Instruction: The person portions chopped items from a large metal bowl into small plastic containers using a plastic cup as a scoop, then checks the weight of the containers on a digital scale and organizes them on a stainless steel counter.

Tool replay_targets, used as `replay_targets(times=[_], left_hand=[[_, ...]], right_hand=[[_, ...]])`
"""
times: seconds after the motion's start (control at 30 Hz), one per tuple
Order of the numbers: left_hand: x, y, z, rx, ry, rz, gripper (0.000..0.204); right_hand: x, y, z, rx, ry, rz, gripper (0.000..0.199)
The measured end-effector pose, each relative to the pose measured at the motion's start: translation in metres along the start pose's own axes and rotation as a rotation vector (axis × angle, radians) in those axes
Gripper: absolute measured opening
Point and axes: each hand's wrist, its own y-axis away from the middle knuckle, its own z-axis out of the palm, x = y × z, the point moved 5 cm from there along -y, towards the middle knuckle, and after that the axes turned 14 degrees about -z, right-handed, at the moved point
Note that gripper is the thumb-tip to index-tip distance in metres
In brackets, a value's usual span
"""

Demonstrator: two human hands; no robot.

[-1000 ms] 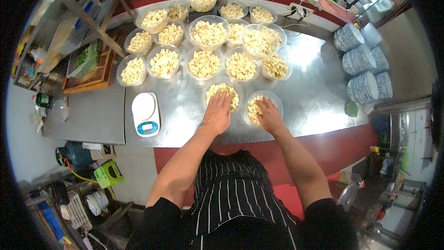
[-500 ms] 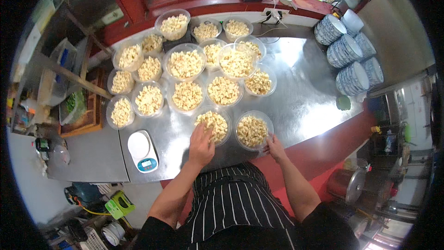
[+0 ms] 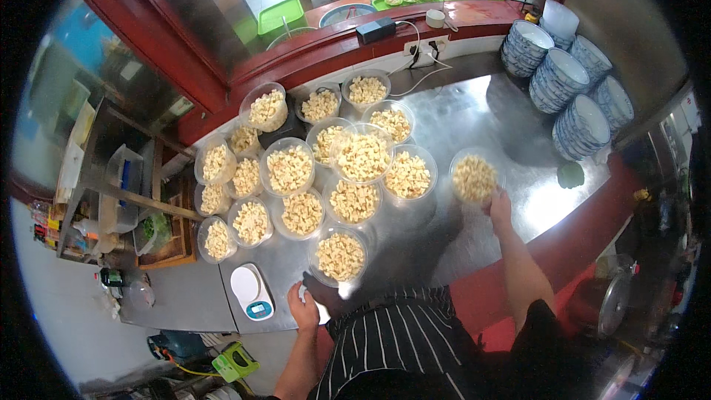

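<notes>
My right hand (image 3: 499, 209) grips the near right rim of a round clear plastic tub (image 3: 474, 178) of pale diced pieces, on the right of the steel counter; its contents are slightly blurred. Near the counter's front edge, my left hand (image 3: 303, 308) has its fingers apart and holds nothing I can see. A white patch beside its fingers is too unclear to name. Ahead of that hand stands another filled tub (image 3: 339, 255), apart from it. To its left lies a white kitchen scale (image 3: 246, 282) with nothing on its platform.
Several more filled tubs (image 3: 301, 212) crowd the counter's left and middle, one resting on top of others (image 3: 361, 154). Stacks of blue-and-white bowls (image 3: 559, 80) stand at the far right. A power adapter (image 3: 376, 30) with cables lies on the red ledge.
My right hand has moved the tub away from me and rightward, off its place beside the front tub. My left hand has left the front tub's contents and drawn back toward the edge.
</notes>
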Motion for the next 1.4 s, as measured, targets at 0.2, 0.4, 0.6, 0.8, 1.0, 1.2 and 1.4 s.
replay_targets(times=[0.2, 0.4, 0.6, 0.8, 1.0, 1.2, 1.4], left_hand=[[0.006, 0.007, -0.012, 0.018, 0.026, -0.096, 0.035], [0.024, -0.015, -0.007, -0.021, 0.088, -0.122, 0.038], [0.078, -0.089, -0.004, -0.042, 0.298, -0.076, 0.044], [0.164, -0.166, 0.032, -0.202, 0.557, -0.389, 0.055], [0.151, -0.212, 0.052, -0.257, 0.623, -0.447, 0.040], [0.154, -0.221, 0.049, -0.180, 0.689, -0.465, 0.016], [0.173, -0.183, 0.039, -0.216, 0.701, -0.368, 0.014]], right_hand=[[0.017, -0.123, 0.081, 0.078, -0.018, 0.254, 0.030], [0.001, -0.195, 0.157, -0.132, -0.238, 0.157, 0.044], [-0.062, -0.110, 0.244, -0.673, 0.069, 0.019, 0.048], [-0.083, -0.045, 0.274, -0.639, 0.231, -0.134, 0.052], [-0.078, -0.044, 0.270, -0.571, 0.086, -0.114, 0.053], [-0.114, -0.080, 0.171, -0.157, 0.015, 0.018, 0.049], [-0.040, -0.135, 0.095, 0.135, 0.114, -0.003, 0.029]])
